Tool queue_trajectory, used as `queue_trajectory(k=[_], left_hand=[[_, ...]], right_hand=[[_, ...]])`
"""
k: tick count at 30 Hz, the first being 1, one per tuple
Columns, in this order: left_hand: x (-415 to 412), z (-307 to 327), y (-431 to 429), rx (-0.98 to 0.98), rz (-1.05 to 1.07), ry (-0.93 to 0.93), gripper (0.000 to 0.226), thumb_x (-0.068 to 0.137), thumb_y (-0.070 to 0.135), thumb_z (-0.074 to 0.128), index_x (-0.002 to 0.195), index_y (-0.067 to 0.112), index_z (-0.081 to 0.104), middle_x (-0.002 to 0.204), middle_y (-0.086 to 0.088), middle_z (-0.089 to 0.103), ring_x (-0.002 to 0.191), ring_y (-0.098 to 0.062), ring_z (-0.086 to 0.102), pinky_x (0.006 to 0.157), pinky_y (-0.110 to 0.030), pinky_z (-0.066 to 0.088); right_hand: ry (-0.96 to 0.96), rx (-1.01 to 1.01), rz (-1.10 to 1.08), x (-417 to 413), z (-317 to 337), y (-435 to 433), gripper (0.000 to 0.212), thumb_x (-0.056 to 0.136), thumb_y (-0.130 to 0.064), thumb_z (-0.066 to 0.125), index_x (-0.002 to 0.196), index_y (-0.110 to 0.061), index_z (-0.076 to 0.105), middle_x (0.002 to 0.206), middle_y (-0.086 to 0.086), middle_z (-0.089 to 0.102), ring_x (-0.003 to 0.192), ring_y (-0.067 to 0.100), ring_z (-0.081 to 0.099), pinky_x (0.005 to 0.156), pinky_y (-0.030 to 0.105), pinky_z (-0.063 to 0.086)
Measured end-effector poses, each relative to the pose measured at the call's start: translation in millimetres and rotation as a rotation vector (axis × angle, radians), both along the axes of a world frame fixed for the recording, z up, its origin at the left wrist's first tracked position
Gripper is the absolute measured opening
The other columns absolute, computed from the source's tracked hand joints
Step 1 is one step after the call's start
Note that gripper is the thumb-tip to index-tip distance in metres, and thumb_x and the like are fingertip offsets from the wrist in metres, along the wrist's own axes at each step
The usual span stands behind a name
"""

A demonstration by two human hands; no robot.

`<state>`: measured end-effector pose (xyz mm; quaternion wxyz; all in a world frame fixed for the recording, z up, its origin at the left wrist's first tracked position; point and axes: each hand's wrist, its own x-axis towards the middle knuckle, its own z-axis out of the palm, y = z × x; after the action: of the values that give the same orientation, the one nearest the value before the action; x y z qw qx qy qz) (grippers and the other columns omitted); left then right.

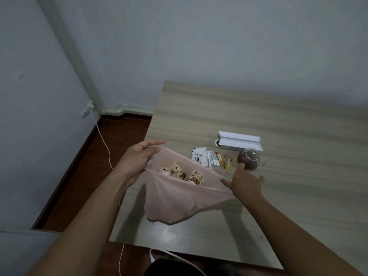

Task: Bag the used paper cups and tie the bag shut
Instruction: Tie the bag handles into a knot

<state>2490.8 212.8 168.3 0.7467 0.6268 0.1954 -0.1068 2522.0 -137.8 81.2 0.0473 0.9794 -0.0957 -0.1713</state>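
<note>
A thin pink plastic bag [175, 200] hangs above the near left part of the table, its mouth stretched wide. Inside lie several patterned paper cups [180, 173], cream with dark brown spots, tipped on their sides. My left hand [137, 158] pinches the left end of the bag's rim between thumb and fingers. At the rim's right end, my right hand [246, 182] pinches the plastic, with the other fingers spread. The bag's lower part sags down toward the tabletop.
On the wood-grain table [278, 196] lie tea sachets [199, 156], white and orange stick packets [217, 161], a glass teapot [251, 159] of dark tea just beyond my right hand, and a white box [239, 143]. A white cable [103, 140] runs from a wall socket down the floor at left.
</note>
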Motion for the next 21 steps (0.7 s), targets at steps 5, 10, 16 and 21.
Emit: queue_trajectory(k=[5,10,16,21], left_hand=[[14.4,2.4,-6.4,0.028,-0.117,-0.084,0.027,0.1,0.015,0.081,0.127,0.02,0.084,0.076,-0.004,0.064,0.072,-0.015,0.062,0.07,-0.023,0.058],[28.2,4.8,-6.9,0.171,-0.25,-0.122,0.043,0.087,0.019,0.094,0.126,0.032,0.084,0.103,-0.011,0.065,0.098,-0.025,0.068,0.105,-0.047,0.057],[35.5,1.9,-17.5,0.167,-0.266,-0.155,0.038,0.091,0.018,0.091,0.126,0.033,0.084,0.094,-0.008,0.051,0.09,-0.025,0.051,0.09,-0.034,0.048],[37.2,-1.5,-26.2,0.162,-0.181,-0.151,0.028,0.098,0.015,0.084,0.121,0.03,0.086,0.097,-0.012,0.07,0.09,-0.028,0.063,0.089,-0.044,0.051]], right_hand=[[0.149,0.038,0.037,7.3,-0.2,-10.5,0.045,0.108,-0.045,0.053,0.138,-0.014,0.067,0.133,0.01,0.072,0.117,0.033,0.075,0.104,0.047,0.055],[0.247,0.032,0.012,22.0,10.5,-23.4,0.029,0.1,-0.018,0.054,0.118,-0.01,0.074,0.124,0.012,0.077,0.105,0.032,0.079,0.091,0.039,0.062],[0.341,0.502,0.202,9.3,19.8,-6.1,0.061,0.1,-0.048,0.066,0.152,-0.022,0.048,0.154,0.011,0.054,0.135,0.028,0.06,0.108,0.038,0.048],[0.55,0.802,0.157,-27.0,0.5,35.9,0.109,0.075,-0.096,0.063,0.162,-0.036,0.036,0.166,-0.005,0.046,0.148,0.017,0.05,0.12,0.042,0.042]])
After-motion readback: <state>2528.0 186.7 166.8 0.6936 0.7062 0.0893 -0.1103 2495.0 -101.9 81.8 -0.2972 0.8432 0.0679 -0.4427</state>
